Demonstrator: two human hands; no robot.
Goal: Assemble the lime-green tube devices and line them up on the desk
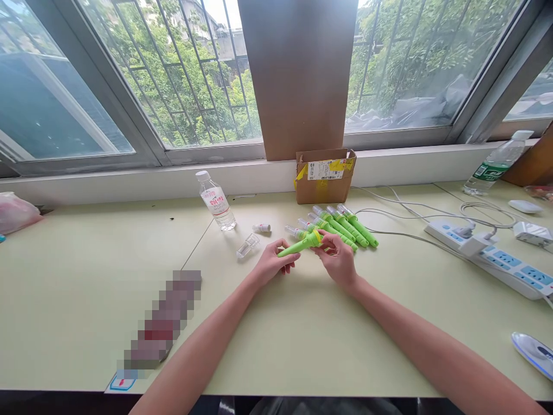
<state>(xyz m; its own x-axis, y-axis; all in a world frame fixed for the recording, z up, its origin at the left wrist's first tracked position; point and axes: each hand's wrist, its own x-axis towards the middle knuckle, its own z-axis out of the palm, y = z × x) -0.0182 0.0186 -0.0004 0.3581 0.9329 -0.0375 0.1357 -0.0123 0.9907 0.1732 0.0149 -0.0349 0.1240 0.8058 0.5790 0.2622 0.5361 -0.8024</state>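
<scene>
A green stick-shaped piece (299, 246) with a yellow ring near its right end is held between both hands above the table. My left hand (275, 260) has its fingers closed around the left end. My right hand (336, 259) pinches the end by the yellow ring. Just behind my right hand lie several green sticks with clear tops (351, 226), side by side and slanted. To the left of them, a clear plastic piece (247, 246) and a small clear-and-white cylinder (261, 228) rest on the table.
A cardboard box (324, 187) stands against the sill, with a water bottle (221, 208) left of it. Cables and a white power strip (496, 256) lie at right, near another bottle (490, 169). A blurred-out object (166, 323) lies front left; a pink bag (16, 212) sits far left.
</scene>
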